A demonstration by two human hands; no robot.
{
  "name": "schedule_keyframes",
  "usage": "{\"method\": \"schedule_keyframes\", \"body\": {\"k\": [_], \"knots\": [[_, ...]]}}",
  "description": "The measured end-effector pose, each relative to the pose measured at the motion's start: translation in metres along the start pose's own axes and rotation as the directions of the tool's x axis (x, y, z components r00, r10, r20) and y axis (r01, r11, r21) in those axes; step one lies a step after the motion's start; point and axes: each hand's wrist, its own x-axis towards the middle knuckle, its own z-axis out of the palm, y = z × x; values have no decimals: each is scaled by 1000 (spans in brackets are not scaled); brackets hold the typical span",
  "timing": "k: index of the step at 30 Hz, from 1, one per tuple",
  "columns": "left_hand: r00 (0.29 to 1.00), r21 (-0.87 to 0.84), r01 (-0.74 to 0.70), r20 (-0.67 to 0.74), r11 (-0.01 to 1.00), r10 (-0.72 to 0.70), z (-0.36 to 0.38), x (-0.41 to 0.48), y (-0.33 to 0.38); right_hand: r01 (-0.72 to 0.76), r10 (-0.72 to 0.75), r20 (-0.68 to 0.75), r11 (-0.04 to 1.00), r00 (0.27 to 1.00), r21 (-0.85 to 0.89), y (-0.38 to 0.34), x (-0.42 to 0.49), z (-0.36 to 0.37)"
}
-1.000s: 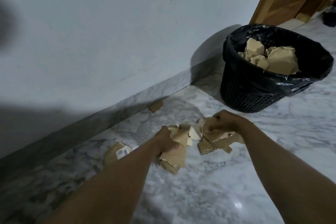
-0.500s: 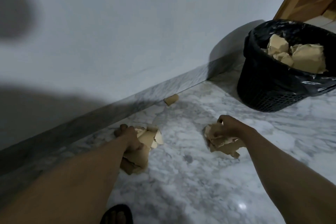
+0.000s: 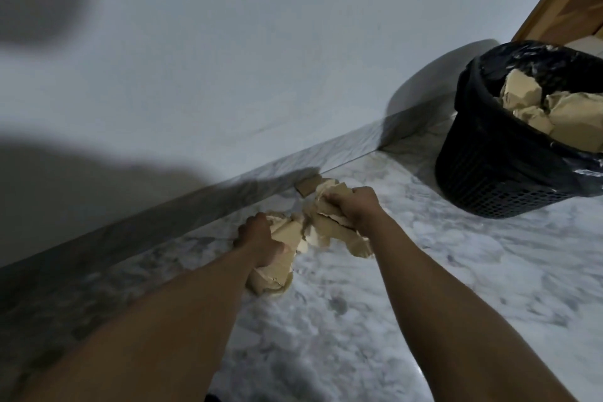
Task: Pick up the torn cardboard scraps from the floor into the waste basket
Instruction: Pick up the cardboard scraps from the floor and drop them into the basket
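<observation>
My left hand (image 3: 259, 240) grips a bundle of torn tan cardboard scraps (image 3: 277, 268) that hangs below the fist. My right hand (image 3: 354, 206) grips a second bundle of scraps (image 3: 342, 233), and the two bundles touch between the hands. Both are held just above the marble floor near the wall. One small scrap (image 3: 306, 189) lies on the floor against the skirting, right behind my right hand. The black waste basket (image 3: 489, 179) with a black liner stands at the right, with several cardboard pieces (image 3: 535, 104) inside it.
A pale wall (image 3: 261, 59) with a grey marble skirting (image 3: 163, 222) runs diagonally behind my hands. A wooden door frame (image 3: 561, 0) rises at the top right behind the basket. Marble floor (image 3: 473, 287) stretches between my right arm and the basket.
My hands, apart half a second ago, have come together so the two bundles touch. My right hand has moved toward the wall, near the lone scrap. The view has shifted left.
</observation>
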Motion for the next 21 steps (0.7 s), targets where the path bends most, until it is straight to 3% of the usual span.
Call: {"method": "schedule_keyframes", "body": {"k": [3,9,17,21], "knots": [[990,37,69,-125,997,-64,0,10,7,-106,116,-60,983,991,149,-1,18,22],[994,36,101,-54,994,-99,1,27,4,-70,90,-128,986,988,151,-15,40,52],[990,27,129,-53,991,-127,0,30,7,-269,299,-6,868,954,418,-27,47,60],[990,9,133,-46,991,-133,2,31,8,-297,307,59,826,950,479,-26,46,62]]}}
